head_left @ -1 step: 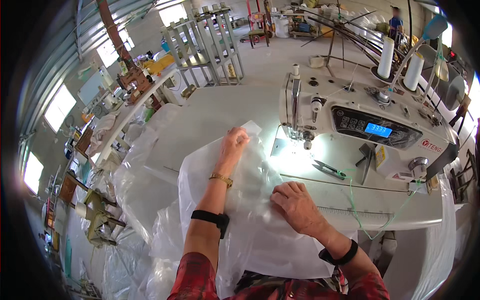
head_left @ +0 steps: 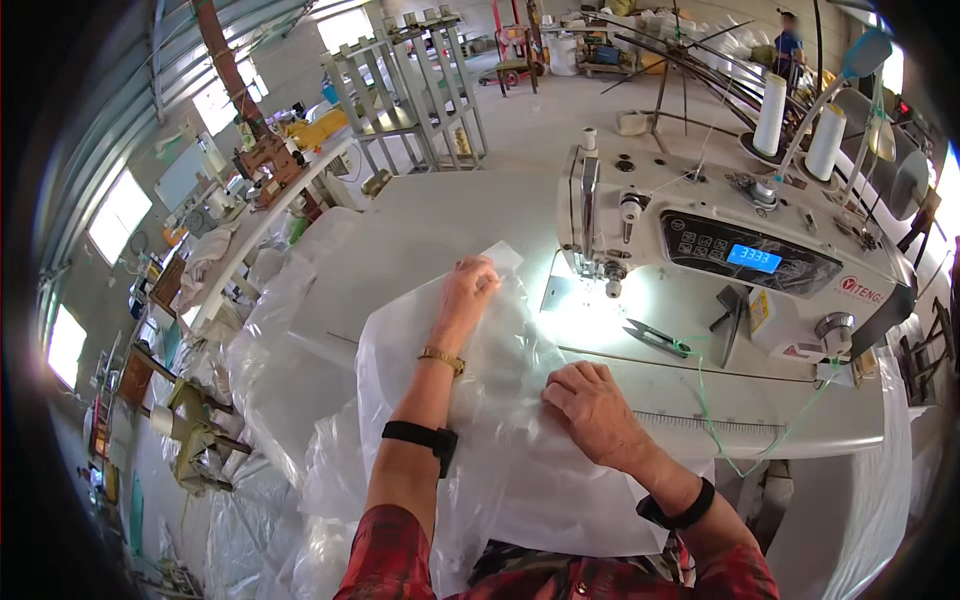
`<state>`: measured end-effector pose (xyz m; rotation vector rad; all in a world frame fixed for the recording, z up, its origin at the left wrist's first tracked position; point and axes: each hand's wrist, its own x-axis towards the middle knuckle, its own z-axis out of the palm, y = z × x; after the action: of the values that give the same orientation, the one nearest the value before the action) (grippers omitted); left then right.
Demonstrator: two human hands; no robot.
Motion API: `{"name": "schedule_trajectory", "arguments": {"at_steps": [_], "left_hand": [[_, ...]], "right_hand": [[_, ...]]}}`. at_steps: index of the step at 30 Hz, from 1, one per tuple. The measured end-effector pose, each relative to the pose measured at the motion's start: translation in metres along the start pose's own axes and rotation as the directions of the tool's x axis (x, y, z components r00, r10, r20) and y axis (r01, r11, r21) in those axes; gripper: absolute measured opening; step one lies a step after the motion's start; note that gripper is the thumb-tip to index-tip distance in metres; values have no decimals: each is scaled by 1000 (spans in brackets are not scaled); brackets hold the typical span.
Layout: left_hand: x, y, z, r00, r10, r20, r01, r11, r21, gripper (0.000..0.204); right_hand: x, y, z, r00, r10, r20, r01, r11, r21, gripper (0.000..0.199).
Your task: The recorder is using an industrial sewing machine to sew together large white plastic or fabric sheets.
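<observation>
A translucent white plastic sheet hangs over the table's front edge and down across my lap. My left hand is closed on it near its far corner, fingers curled. Lower and to the right, my right hand has its fingers closed at the sheet's right edge, pinching the plastic. Beyond both hands stands a white sewing machine with its lamp lit over the needle area. Black thread snips lie on the machine bed, right of the needle.
A green cord loops over the table's front edge beside a printed ruler. White thread cones stand behind the machine. More clear plastic drapes off the left side. A metal rack and a distant person are farther back.
</observation>
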<state>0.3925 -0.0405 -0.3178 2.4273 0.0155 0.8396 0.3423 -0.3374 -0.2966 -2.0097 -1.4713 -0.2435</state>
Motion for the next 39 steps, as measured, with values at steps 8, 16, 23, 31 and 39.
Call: {"name": "schedule_trajectory", "arguments": {"at_steps": [8,16,23,31,39], "left_hand": [[-31,38,1,995,-97,30,101,974,-205,11],[-102,147,-2,972,68,225,7,948,-317,8],[-110,179,-11,841,438,317,-533,771,349,6],[-72,123,-31,932,344,117,-358,817,452,7],[-100,173,-43,991,127,38,-113,960,-257,7]], "right_hand": [[-39,-7,-6,998,-44,35,45,998,-40,15],[-139,-55,-38,994,-60,93,71,991,-115,11],[-154,-79,-46,991,-132,33,135,986,-98,15],[-170,-79,-42,991,-61,118,68,996,-63,12],[-165,-70,-39,996,-46,70,49,998,-46,11]]}}
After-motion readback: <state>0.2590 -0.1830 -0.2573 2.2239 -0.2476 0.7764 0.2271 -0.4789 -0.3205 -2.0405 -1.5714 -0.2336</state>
